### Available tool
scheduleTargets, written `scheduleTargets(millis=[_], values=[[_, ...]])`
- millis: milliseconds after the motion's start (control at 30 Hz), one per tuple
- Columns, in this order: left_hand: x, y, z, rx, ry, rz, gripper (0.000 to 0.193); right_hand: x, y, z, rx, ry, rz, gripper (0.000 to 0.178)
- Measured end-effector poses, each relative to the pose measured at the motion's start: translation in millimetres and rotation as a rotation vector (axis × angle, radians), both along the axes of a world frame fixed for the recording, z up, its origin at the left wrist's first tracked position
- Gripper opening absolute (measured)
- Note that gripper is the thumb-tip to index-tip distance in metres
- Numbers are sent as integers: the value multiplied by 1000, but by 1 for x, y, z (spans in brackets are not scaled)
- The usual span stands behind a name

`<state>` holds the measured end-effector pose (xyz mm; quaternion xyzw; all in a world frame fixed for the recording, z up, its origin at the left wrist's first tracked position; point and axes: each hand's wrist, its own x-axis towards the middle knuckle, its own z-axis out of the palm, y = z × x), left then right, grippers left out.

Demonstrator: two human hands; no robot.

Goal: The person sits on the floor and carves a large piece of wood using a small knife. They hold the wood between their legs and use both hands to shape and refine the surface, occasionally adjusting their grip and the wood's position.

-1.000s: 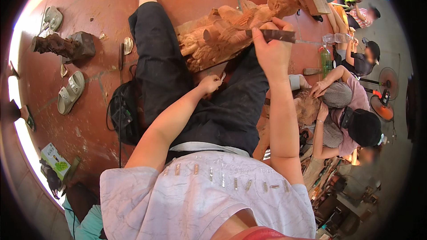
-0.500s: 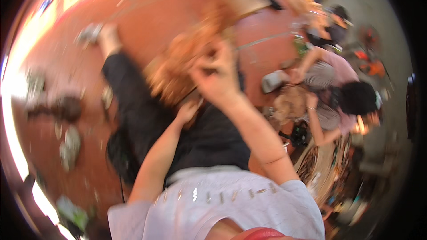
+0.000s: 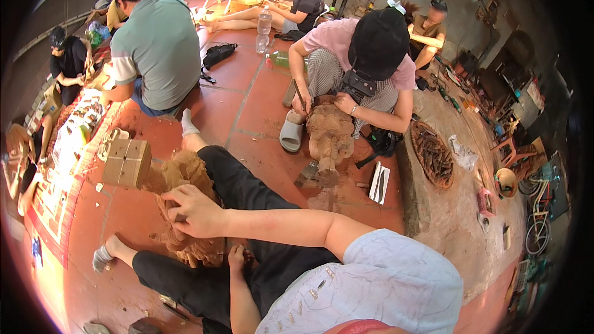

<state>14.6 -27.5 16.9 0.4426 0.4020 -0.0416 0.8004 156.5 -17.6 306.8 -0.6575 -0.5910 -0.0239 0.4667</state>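
Your right hand (image 3: 197, 211), left of centre, bends its fingers over the carved wooden figure (image 3: 185, 170) between your legs; I cannot tell what it grips. Your left hand (image 3: 237, 258) curls lower down, its hold hidden. This looks like detail carving, calling for a steadied figure. Beneath spreads red tiled floor (image 3: 260, 148); upper right of centre, a pink-topped person (image 3: 365, 49) bends over another carving (image 3: 331, 136).

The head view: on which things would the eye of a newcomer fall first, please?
Probably first on the carved reddish-brown wooden sculpture between the wearer's outstretched legs, left of centre, with the bare right hand in front of it. Next may come the large black cap of a co-worker, upper right of centre, whose hands are at a second carved brown wooden figure.
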Motion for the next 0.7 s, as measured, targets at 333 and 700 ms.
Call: scheduleTargets(millis=[333,700], values=[[0,4,5,54,1,-97,21,12,-1,-8,119,-11,77,19],[-1,2,10,15,-14,-42,18,12,-3,-11,157,-14,95,18]])
